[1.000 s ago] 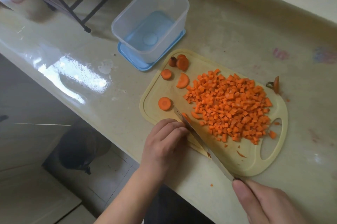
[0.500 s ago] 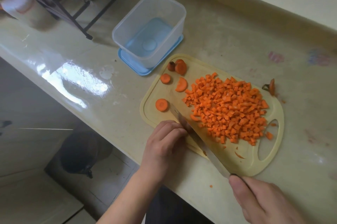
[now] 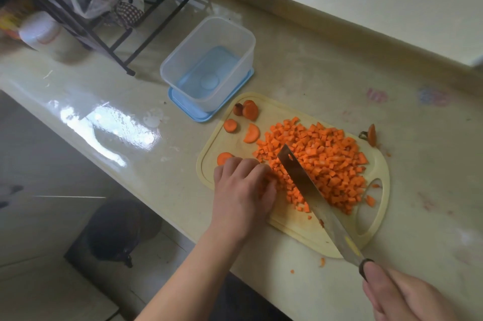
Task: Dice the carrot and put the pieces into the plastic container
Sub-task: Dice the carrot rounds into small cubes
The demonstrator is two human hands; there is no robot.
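Head view is showing the right hand [image 3: 407,297] gripping the knife [image 3: 311,190] over the diced carrot [image 3: 329,163] on the cutting board [image 3: 295,226], the left hand [image 3: 241,190] curling beside it, apparently gathering before transferring pieces into the empty plastic container [image 3: 209,64].

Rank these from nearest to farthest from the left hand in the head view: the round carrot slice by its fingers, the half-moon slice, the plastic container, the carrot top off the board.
1. Round carrot slice, touching the left hand at its fingertips.
2. Half-moon slice, beyond it on the board.
3. Plastic container, behind the board.
4. Carrot top, far right.
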